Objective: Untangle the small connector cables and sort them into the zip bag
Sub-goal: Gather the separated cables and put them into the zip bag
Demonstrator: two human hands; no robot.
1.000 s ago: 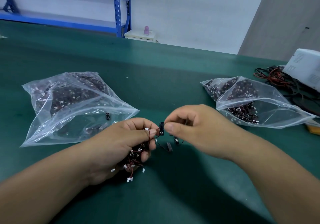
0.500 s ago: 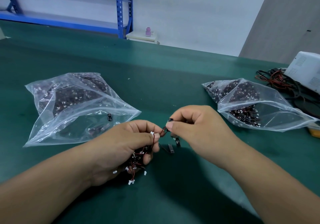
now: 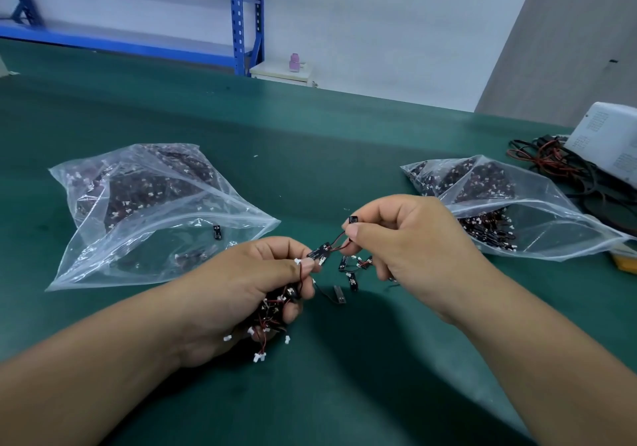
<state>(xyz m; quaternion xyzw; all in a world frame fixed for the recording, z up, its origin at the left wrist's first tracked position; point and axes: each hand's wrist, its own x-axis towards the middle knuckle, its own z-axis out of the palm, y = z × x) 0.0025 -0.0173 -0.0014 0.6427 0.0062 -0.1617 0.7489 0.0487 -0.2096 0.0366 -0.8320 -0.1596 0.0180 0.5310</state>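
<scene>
The person's left hand [image 3: 241,294] is curled round a tangled clump of thin red-and-black connector cables with tiny white plugs [image 3: 272,314]. Closing the fist that way looks meant to anchor the clump, so that only one strand gives when it is pulled. White plug ends spill from under the palm, just above the dark green table mat [image 3: 310,142].

The right hand [image 3: 406,239] pinches one cable between thumb and forefinger, and a small black plug end [image 3: 353,220] sticks up above the fingertips. From that pinch a single red-and-black cable with a small black board [image 3: 324,250] runs down and left to the left thumb and forefinger. It hangs in a slack curve between the two hands, which are near but not touching. I judge this to be the teasing-out step, with one piece being drawn free of the clump.

A few loose black-ended cables [image 3: 348,273] lie on the mat under the right hand, perhaps already freed.

A clear plastic zip bag holding dark cables [image 3: 148,211] lies just beyond the left hand. A second clear zip bag with a similar load [image 3: 517,218] lies just beside the right hand. Both are within easy reach, which suits the sorting, but I cannot tell which bag takes this cable.

Far right, a white boxy device [image 3: 606,139] sits beside coiled black and red wires [image 3: 551,163].
</scene>
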